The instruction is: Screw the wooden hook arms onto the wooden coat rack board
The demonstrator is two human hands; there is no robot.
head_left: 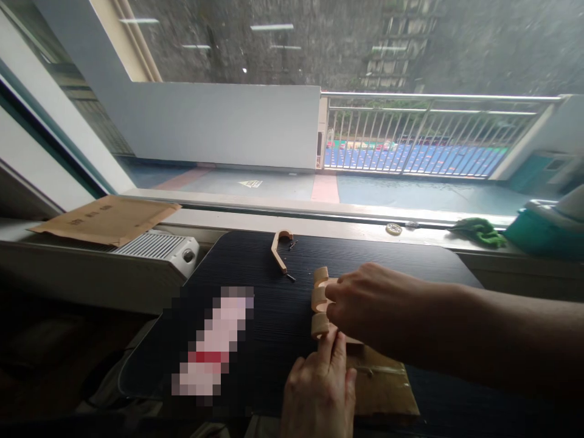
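A pale wooden piece with several curved hook-like ends lies on the dark table, partly covered by my hands. My right hand comes in from the right, its fingers curled closed against the inner side of the curved ends. What those fingers pinch is hidden. Below it, my left hand has its fingers stretched forward, their tips touching the wood near the lowest curved end. Under and beside my hands is a flat brown cardboard package with clear tape. Farther back rests a loose curved wooden hook.
Dark screws lie by the loose hook on the black table. A pixelated pink object is at left. A brown envelope covers part of a radiator. The sill holds a tape roll and green cloth.
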